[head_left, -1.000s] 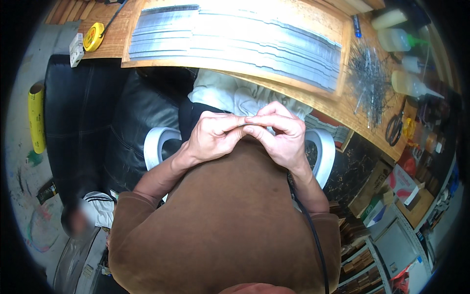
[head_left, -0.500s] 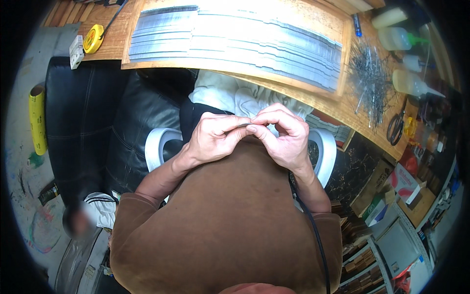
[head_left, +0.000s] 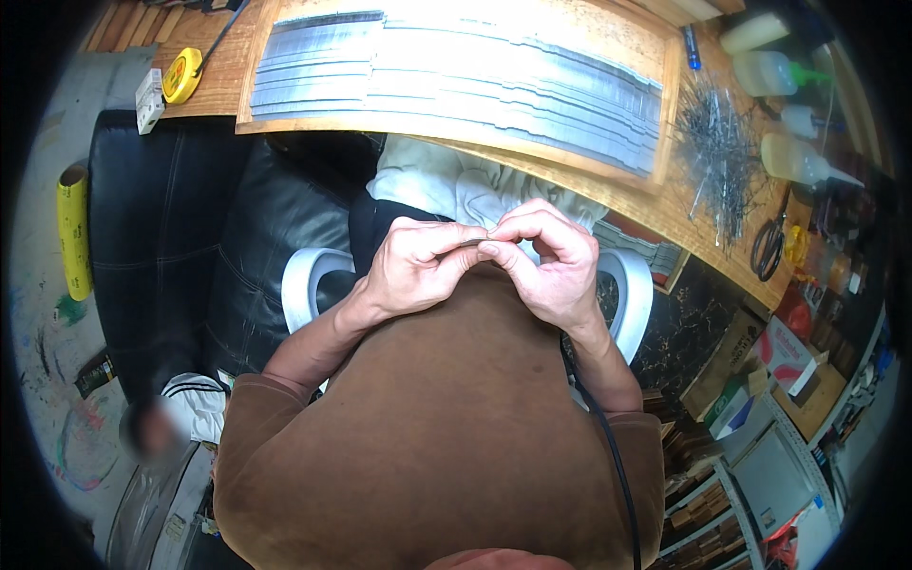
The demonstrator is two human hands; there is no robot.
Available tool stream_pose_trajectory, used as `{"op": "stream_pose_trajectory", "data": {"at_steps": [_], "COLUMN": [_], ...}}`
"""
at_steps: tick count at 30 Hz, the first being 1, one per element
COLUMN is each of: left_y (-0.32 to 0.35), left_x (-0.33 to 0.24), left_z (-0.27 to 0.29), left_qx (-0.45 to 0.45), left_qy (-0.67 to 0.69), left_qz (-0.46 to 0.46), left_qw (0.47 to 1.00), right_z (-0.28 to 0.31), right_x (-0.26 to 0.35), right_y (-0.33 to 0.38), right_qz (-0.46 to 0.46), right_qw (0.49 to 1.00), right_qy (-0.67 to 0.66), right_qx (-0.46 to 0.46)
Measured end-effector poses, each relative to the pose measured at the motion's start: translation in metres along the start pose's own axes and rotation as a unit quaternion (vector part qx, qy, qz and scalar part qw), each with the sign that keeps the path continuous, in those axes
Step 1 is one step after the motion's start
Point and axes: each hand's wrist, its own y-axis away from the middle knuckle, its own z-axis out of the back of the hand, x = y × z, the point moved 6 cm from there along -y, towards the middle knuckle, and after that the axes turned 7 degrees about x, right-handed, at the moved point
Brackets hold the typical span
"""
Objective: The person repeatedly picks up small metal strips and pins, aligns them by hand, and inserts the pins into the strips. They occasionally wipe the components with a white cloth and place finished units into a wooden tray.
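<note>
Both the left hand (head_left: 418, 269) and right hand (head_left: 549, 264) pinch a small thin metal strip (head_left: 472, 243), seemingly mid-bend, which demands steady, even fingertip pressure.

Left hand (head_left: 413, 266) and right hand (head_left: 551, 261) curled, fingertips pinched together

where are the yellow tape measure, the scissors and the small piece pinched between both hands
yellow tape measure (head_left: 180, 76), head view, middle of its round case
scissors (head_left: 768, 242), head view, on the dark handle loops
small piece (head_left: 472, 243), head view, the bit showing between the fingertips
</note>
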Motion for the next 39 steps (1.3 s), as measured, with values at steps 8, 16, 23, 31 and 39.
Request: {"op": "stream_pose_trajectory", "data": {"at_steps": [8, 16, 23, 31, 39], "left_y": [0.001, 0.001, 0.000, -0.001, -0.002], "left_x": [0.001, 0.000, -0.002, -0.005, -0.006], "left_z": [-0.001, -0.001, -0.003, -0.003, -0.003], "left_qx": [-0.001, -0.007, -0.009, -0.005, -0.015], "left_qy": [0.003, 0.009, 0.014, 0.010, 0.007], "left_qz": [0.003, -0.005, -0.002, -0.007, -0.013], "left_qw": [1.000, 1.000, 1.000, 1.000, 1.000], "right_z": [0.000, 0.000, 0.001, 0.001, 0.002], "right_x": [0.000, 0.003, 0.000, 0.009, 0.009], "right_y": [0.001, 0.000, 0.002, -0.001, 0.001], "right_qz": [0.000, 0.003, -0.010, 0.019, 0.028], "right_qw": [1.000, 1.000, 0.999, 1.000, 0.999], "right_qy": [-0.001, -0.004, -0.022, 0.019, 0.021], "right_qx": [-0.001, 0.000, -0.023, -0.014, -0.025]}}
